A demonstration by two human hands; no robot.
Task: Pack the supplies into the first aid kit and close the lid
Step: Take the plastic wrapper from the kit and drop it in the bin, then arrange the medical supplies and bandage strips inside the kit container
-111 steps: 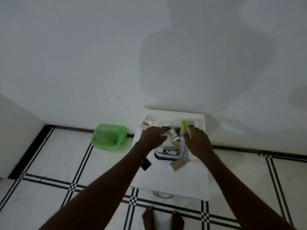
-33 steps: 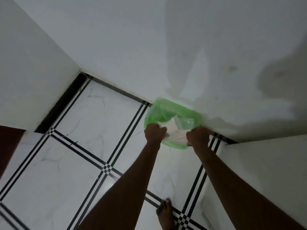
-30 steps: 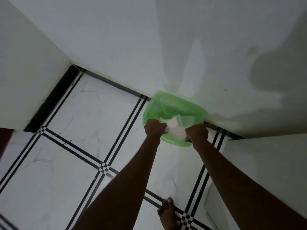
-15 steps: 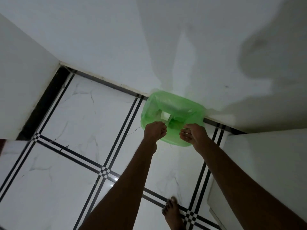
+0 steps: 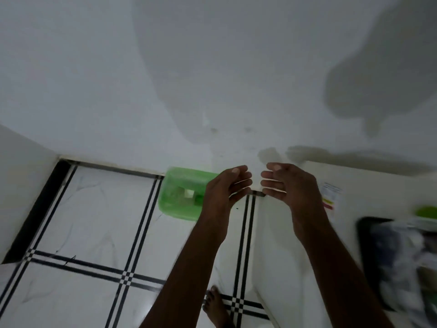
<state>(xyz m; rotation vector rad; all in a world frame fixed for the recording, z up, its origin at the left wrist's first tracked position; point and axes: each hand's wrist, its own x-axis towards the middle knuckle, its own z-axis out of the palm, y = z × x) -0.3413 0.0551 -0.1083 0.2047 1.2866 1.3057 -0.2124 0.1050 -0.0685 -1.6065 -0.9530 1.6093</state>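
Both bare arms reach forward from the near edge of the view, and the two hands hang in the air close together with nothing in them. The left hand [image 5: 225, 188] is loosely spread, fingers slightly curled and pointing right, palm turned toward the other hand. The right hand [image 5: 289, 183] mirrors it, fingers relaxed and pointing left, with a narrow gap between the two sets of fingertips. Behind and to the left of the left hand, a green plastic bin [image 5: 182, 194] stands on the floor against the white wall [image 5: 212, 67]; the left hand covers its right side, and small pale and green scraps show inside it. The floor [image 5: 89, 223] is white marble tile crossed by double black lines, with a black strip along the foot of the wall. A bare foot [image 5: 216, 308] stands on the tile at the near edge, between the arms. On the right a white table [image 5: 283, 245] fills the lower part of the view. A small printed packet [image 5: 331, 195] with yellow and red marks lies on it just right of the right hand. At the far right edge sits the first aid kit [image 5: 399, 263], an open dark-rimmed case heavily blurred by motion, with pale supplies jumbled inside, too smeared to tell apart. A green object [image 5: 426, 212] shows just beyond it, cut off by the frame.
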